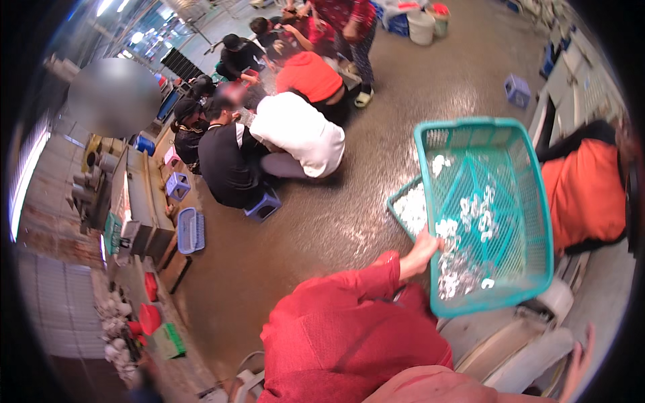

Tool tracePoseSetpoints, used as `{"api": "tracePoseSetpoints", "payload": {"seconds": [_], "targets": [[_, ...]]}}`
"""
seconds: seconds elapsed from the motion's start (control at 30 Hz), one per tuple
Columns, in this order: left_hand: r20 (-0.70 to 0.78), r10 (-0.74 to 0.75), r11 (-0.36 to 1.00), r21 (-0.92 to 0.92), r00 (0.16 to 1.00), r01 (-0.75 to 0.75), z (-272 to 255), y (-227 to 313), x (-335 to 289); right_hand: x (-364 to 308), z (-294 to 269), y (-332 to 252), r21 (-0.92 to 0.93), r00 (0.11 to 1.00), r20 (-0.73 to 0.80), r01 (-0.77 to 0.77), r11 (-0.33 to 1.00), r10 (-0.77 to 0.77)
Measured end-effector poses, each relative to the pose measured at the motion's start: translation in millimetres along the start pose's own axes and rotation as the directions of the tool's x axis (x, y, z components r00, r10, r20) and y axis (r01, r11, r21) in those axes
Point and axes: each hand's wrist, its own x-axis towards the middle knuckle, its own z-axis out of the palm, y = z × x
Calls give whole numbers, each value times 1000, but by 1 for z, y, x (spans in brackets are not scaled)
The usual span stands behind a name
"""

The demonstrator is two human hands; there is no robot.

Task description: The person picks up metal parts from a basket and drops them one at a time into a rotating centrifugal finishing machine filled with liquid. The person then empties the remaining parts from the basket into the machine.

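Observation:
My left hand (422, 254), at the end of a red sleeve, grips the left rim of a teal plastic basket (543, 221). The basket is tilted, so its latticed bottom faces me. Small pale curled pieces (478, 213), too small to name, are scattered over the bottom and heaped in the near left corner. At the lower right edge, part of my right hand (579, 366) shows, blurred, with fingers stretched out and apart, away from the basket. Behind the basket's left side is a second green basket (392, 203) with more white pieces, mostly hidden.
A person in orange (583, 195) is close on the right. Ahead, several people squat in a group, one in a white top (302, 134). A blue basket (191, 230) and purple stools (517, 91) stand on the wet floor (349, 221). White buckets (421, 28) are farther back.

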Motion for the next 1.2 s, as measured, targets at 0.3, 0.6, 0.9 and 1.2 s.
{"api": "tracePoseSetpoints", "payload": {"seconds": [0.3,0.6,0.9,1.2], "targets": [[79,-178,942,301,981,147,-38,22,-3,197,390,-121,-219,946,187,304,927,-266],[108,-20,980,200,994,-2,-55,35,-2,53,406,-159,-312,708,623,615,724,-333],[213,-188,982,58,959,180,-46,33,-17,-29,385,-115,-113,730,572,522,845,-375],[267,-247,963,173,932,206,-29,25,-18,-3,354,-68,174,852,511,31,984,-117]]}}
